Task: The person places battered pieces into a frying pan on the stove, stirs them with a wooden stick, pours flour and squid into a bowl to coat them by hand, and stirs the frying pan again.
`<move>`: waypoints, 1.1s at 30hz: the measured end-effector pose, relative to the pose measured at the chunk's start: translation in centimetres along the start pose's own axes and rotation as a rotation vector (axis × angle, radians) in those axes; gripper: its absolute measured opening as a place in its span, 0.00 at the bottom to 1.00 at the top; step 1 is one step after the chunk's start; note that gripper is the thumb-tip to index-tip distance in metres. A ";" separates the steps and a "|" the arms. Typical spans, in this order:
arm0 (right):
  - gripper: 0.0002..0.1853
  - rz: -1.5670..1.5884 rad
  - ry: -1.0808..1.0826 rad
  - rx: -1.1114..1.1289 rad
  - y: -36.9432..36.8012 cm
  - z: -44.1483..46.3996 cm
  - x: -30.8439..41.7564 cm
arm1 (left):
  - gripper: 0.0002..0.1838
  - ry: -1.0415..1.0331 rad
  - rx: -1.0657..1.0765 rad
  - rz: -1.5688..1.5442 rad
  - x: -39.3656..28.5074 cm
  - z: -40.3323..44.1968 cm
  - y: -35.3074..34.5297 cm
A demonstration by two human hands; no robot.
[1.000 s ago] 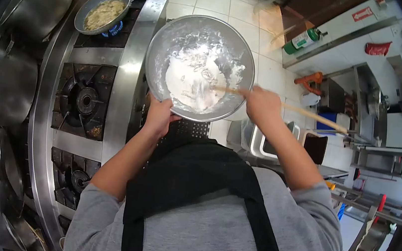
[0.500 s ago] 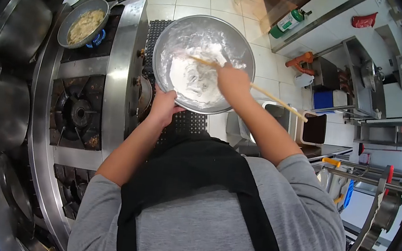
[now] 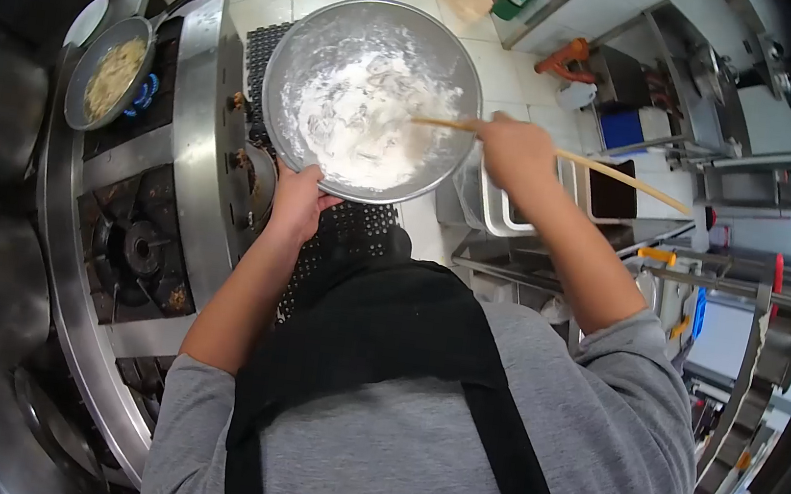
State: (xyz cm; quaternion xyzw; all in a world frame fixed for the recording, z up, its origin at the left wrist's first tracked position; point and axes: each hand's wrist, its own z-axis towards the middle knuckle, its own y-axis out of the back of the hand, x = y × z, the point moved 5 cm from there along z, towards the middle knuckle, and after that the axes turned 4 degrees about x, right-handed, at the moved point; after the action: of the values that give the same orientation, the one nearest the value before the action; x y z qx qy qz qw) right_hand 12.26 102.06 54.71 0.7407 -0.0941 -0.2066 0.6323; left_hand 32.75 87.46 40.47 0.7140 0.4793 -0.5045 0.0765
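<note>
A large metal mixing bowl [image 3: 298, 48] is held up in front of me, tilted, with white powder like flour [image 3: 349, 143] heaped and streaked over its inside. My left hand [image 3: 296, 203] grips the near left rim, thumb on the upper side and fingers beneath. In the closed fist of my right hand [image 3: 518, 153] is a long, thin wooden stick [image 3: 635, 185]; one end reaches into the bowl over the powder, the other points out to the right. Whether it is one stick or a pair, I cannot tell. Pale lumps or strips show among the powder.
On my left runs a gas stove. A frying pan [image 3: 79, 100] with yellowish food [image 3: 115, 79] sits over a blue flame [image 3: 144, 93]. Nearer is an unlit burner [image 3: 140, 250]. A white plate [image 3: 86, 21] lies behind the pan. To the right stands a dark-filled container [image 3: 609, 199].
My right hand has moved right with the stick, from over the bowl to beyond its right rim. The powder is more spread and streaked. The view has shifted, and the bowl sits farther left.
</note>
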 end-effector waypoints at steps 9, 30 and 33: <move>0.21 -0.071 -0.282 0.090 -3.2 -7.5 -4.5 | 0.29 -0.069 0.097 0.121 -1.0 -1.0 -4.4; 0.18 0.230 -0.562 -0.096 -6.9 -23.6 -11.1 | 0.34 0.140 0.353 0.149 7.8 -3.1 -12.8; 0.22 0.344 -0.592 -0.106 -7.8 -25.9 -10.5 | 0.30 0.197 0.350 0.184 8.0 -3.3 -12.4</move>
State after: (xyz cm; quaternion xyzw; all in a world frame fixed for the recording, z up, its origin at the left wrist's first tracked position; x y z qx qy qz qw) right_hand 12.90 130.99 52.02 0.5879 -0.3862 -0.3076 0.6407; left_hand 25.65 100.82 40.37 0.8032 0.3223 -0.4985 -0.0501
